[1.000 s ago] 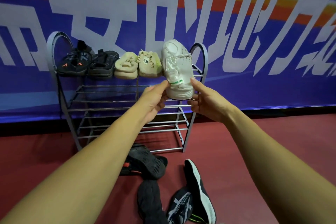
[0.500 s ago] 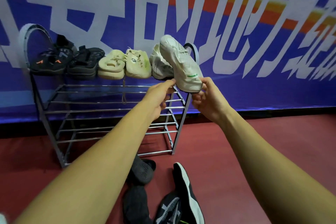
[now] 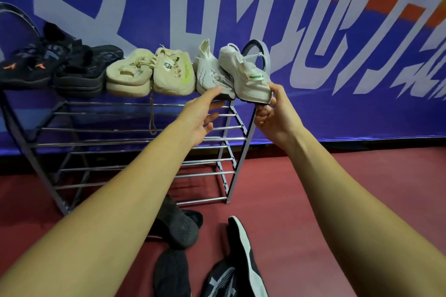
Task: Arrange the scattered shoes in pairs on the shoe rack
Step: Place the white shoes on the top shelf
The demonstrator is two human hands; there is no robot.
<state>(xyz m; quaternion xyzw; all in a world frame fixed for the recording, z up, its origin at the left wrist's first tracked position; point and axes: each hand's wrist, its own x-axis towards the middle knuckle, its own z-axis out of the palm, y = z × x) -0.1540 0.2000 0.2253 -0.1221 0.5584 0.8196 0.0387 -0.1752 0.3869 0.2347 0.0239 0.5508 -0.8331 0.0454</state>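
Your right hand (image 3: pixel 271 113) pinches white shoe (image 3: pixel 246 75) toe, frame centre | your left hand (image 3: pixel 200 118) spread wide, fingertips touching its mate (image 3: pixel 210 72) | rack (image 3: pixel 144 142) top row

Rack (image 3: pixel 237 137) left end cut by edge. My forearm hides part of black shoe (image 3: pixel 178 226). Bottom shoes (image 3: pixel 237 270) cropped.

Indoor sports hall or event venue, not a home.

A large blue banner (image 3: pixel 313 31) with oversized white characters and an orange-red stripe hangs as the backdrop directly behind a metal shoe rack (image 3: pixel 144 128). Under and in front of the rack runs a dark red, smooth sports-type floor (image 3: pixel 337 188), meeting the banner at a black strip along its base.
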